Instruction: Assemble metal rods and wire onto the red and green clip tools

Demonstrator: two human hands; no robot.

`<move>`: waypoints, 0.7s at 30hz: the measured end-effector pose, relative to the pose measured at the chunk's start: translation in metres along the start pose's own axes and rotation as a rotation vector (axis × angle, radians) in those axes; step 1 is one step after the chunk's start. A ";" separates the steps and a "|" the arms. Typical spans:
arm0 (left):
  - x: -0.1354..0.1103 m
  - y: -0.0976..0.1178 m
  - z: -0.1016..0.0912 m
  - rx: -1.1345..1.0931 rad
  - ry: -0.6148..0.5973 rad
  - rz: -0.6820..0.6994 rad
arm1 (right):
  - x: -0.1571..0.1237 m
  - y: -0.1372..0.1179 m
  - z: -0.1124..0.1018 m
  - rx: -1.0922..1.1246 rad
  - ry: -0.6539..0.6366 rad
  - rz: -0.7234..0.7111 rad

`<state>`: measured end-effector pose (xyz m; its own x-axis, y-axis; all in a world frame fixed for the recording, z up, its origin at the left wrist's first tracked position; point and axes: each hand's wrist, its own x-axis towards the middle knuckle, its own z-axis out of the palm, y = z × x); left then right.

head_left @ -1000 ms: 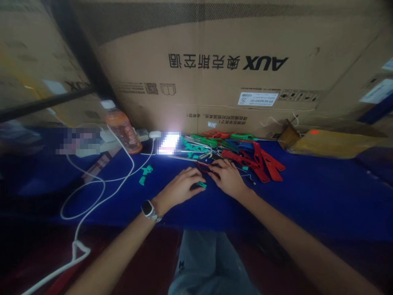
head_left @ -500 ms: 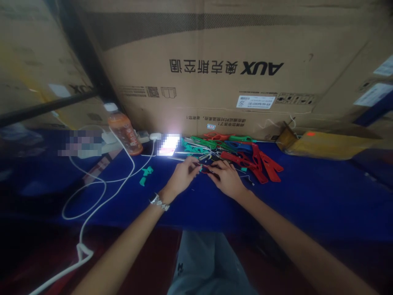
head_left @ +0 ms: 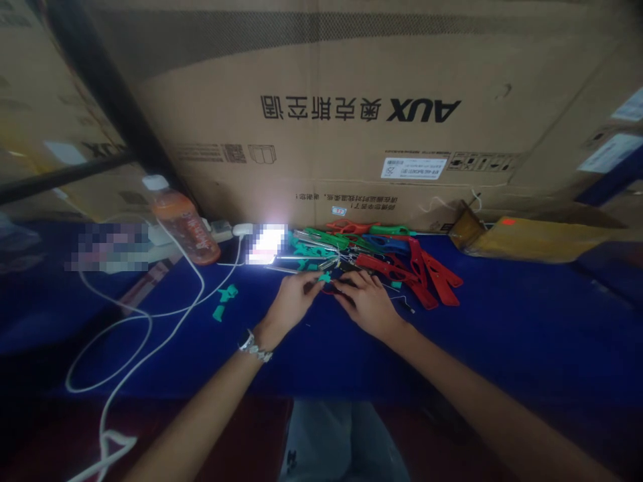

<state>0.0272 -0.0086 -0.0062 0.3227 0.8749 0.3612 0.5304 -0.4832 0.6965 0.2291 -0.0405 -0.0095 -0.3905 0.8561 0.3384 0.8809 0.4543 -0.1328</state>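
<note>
My left hand pinches a small green plastic piece between thumb and fingers. Close beside it, my right hand has its fingers closed on a red plastic part; only a thin edge of that part shows, and the rest is hidden by the fingers. Just beyond both hands lies a pile of long-nosed lighter parts, with red casings, green casings, a blue casing and thin metal rods. Loose green pieces lie left of my left hand.
A lit, blurred screen stands left of the pile. Further left are a drink bottle and a looping white cable. A large cardboard box walls off the back. A yellow package lies at right on the blue table surface.
The view has shifted slightly, moving the bottle and cable leftward. The green piece now shows more plainly at my left fingertips, while less of the red part is visible between my hands.
</note>
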 end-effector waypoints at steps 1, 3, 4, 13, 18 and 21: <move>-0.001 0.000 0.000 0.043 0.013 0.037 | 0.000 0.000 0.000 -0.003 -0.004 -0.005; -0.002 0.001 0.000 0.095 0.029 0.101 | 0.001 0.001 0.000 -0.004 -0.008 -0.011; -0.003 0.002 0.001 0.095 0.033 0.111 | 0.001 0.001 0.000 -0.003 -0.008 -0.010; -0.002 0.001 0.000 -0.127 0.078 -0.044 | 0.000 0.000 0.001 0.003 -0.001 0.015; 0.001 -0.002 0.002 -0.391 -0.044 -0.088 | 0.000 0.000 0.001 -0.006 0.000 0.013; 0.003 0.000 0.004 -0.562 -0.069 -0.144 | 0.000 -0.001 0.001 -0.007 0.003 0.014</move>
<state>0.0309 -0.0061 -0.0079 0.3387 0.9172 0.2099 0.0818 -0.2509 0.9645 0.2284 -0.0406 -0.0105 -0.3773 0.8615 0.3398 0.8880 0.4407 -0.1311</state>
